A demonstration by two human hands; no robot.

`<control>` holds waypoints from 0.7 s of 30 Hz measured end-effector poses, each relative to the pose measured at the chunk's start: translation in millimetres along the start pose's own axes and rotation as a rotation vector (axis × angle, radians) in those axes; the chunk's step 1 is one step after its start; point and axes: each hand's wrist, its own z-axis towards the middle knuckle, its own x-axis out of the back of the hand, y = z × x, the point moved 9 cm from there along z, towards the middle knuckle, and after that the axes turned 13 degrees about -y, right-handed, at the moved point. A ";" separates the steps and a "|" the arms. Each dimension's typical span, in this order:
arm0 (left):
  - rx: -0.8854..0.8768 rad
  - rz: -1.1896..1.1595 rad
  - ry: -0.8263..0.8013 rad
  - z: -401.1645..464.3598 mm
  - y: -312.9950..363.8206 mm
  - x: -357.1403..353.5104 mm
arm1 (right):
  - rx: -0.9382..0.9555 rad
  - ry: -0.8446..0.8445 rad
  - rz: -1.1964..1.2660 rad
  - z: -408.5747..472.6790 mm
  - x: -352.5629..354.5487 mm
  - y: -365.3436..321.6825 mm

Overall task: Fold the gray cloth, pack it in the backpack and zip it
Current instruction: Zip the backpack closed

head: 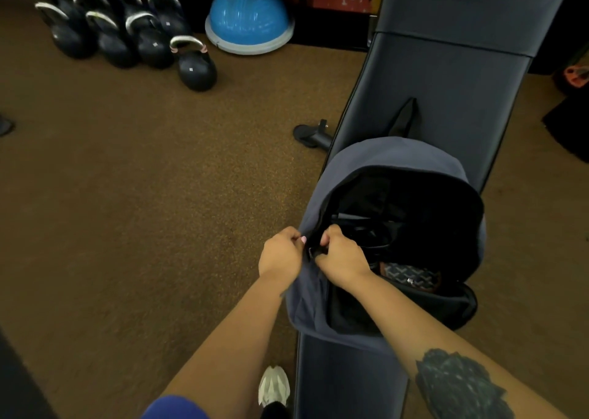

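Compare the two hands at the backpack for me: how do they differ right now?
The left hand pinches the backpack's outer gray fabric; the right hand grips the dark zipper pull at the opening's edge. The left arm is bare; the right forearm carries a dark tattoo. Both are closed, side by side at the backpack's left edge.

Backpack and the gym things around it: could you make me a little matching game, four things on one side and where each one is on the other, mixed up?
Things:
1. backpack
2. blue half-ball
3. kettlebells
4. white shoe

Places:
A. on the floor at the bottom, beside the bench
B. lying open on the dark bench
C. far end of the floor, just right of the kettlebells
D. in a cluster at the top left of the floor

Pairs: 1-B, 2-C, 3-D, 4-A

The left hand and right hand both grip the backpack's edge at the zipper.
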 end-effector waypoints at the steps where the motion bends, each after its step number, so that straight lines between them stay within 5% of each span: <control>1: 0.005 -0.006 0.003 1.0 -1.7 0.8 | 0.008 -0.004 -0.017 -0.1 1.7 -0.9; 15: 0.203 -0.323 -0.099 -9.2 -43.7 -27.0 | -0.060 -0.098 0.018 9.7 -4.7 9.5; 21: 0.085 -0.295 -0.116 -9.3 -36.4 -34.1 | -0.080 -0.114 0.073 9.3 -7.0 11.2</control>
